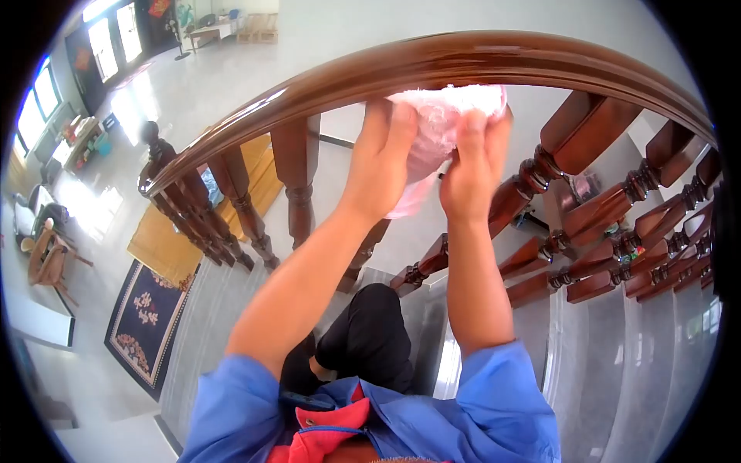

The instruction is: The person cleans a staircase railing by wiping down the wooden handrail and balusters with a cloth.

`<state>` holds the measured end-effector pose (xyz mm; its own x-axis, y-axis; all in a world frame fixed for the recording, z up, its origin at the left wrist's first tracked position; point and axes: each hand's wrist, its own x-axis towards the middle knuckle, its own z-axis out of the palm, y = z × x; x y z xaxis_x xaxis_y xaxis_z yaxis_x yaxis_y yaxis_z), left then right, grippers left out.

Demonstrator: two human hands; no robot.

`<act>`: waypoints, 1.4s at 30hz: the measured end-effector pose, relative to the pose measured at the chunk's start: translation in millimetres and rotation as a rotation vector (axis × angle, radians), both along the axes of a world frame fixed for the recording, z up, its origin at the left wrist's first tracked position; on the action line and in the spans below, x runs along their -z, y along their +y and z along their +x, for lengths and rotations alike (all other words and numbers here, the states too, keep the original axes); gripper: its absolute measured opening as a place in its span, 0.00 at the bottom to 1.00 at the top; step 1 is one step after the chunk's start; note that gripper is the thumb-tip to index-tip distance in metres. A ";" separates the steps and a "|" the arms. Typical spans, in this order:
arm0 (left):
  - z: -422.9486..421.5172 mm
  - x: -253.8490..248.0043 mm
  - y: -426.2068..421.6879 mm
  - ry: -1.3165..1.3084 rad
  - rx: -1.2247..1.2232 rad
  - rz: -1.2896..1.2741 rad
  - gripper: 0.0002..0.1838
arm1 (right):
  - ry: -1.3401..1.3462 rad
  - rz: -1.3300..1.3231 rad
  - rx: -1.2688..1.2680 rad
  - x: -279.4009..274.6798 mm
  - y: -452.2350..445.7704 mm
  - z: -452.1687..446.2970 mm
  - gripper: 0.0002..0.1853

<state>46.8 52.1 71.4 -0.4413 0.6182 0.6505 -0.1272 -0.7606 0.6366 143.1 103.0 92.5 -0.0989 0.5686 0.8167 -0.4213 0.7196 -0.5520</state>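
A pink cloth (436, 127) is bunched between my two hands, just under the curved brown wooden handrail (463, 58). My left hand (382, 154) grips the cloth's left side, its fingertips near the underside of the rail. On the other side my right hand (477, 162) holds the cloth with the thumb laid on it. A loose end of the cloth hangs down between the hands. The cloth hides part of a baluster behind it.
Turned wooden balusters (296, 174) stand below the rail on both sides. Grey stair steps (594, 363) descend around me. Beyond the rail lie a dark patterned mat (150, 320), a yellow-brown board (166, 243), a wooden chair (50, 262) and a far table (216, 29).
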 end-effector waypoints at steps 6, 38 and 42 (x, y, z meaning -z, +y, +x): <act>-3.9 30.9 29.5 0.122 -0.202 -0.032 0.31 | -0.028 0.020 0.126 13.0 9.3 -24.0 0.35; 38.6 155.9 -73.8 0.611 -0.388 -0.283 0.20 | -0.266 -0.608 0.237 170.2 -70.5 123.2 0.24; 78.7 122.4 -47.6 0.508 -0.296 -0.151 0.23 | -0.049 -0.441 0.487 134.6 -56.6 150.3 0.22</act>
